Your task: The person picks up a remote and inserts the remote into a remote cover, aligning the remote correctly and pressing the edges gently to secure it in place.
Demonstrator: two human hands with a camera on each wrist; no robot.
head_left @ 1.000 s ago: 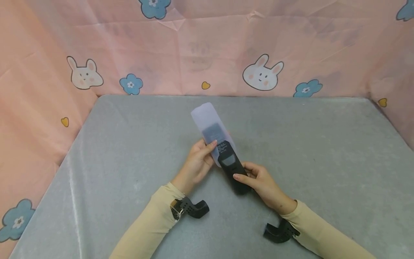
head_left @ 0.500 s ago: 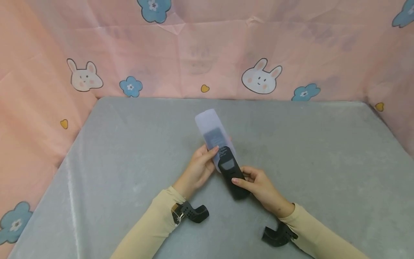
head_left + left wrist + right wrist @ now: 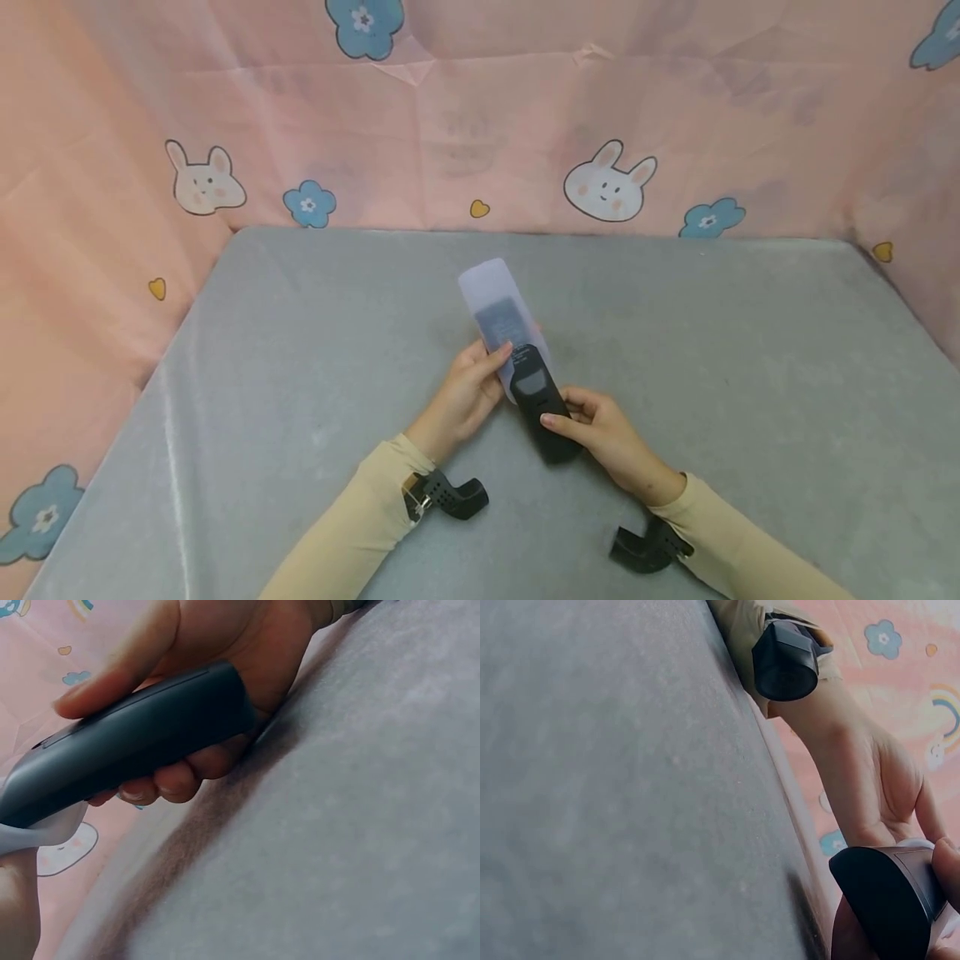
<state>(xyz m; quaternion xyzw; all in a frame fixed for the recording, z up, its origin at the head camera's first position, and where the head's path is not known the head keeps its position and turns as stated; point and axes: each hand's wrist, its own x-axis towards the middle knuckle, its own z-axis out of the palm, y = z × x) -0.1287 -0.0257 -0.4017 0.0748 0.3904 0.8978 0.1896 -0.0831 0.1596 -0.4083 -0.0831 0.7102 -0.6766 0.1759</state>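
Pink printed cloth [image 3: 487, 108] hangs behind a grey table [image 3: 750, 358]. Over it, the left hand [image 3: 465, 396] curls its fingers round a translucent sleeve [image 3: 486, 282]; the right hand [image 3: 613, 437] grips a black device [image 3: 542, 412], its far end inside the sleeve.

One high, farther view and two close ones.
The head view faces forward and down from above; the left wrist's looks from the left hand [image 3: 465, 395] towards the right hand [image 3: 609, 430], the right wrist's the reverse; all share the black device [image 3: 534, 403].
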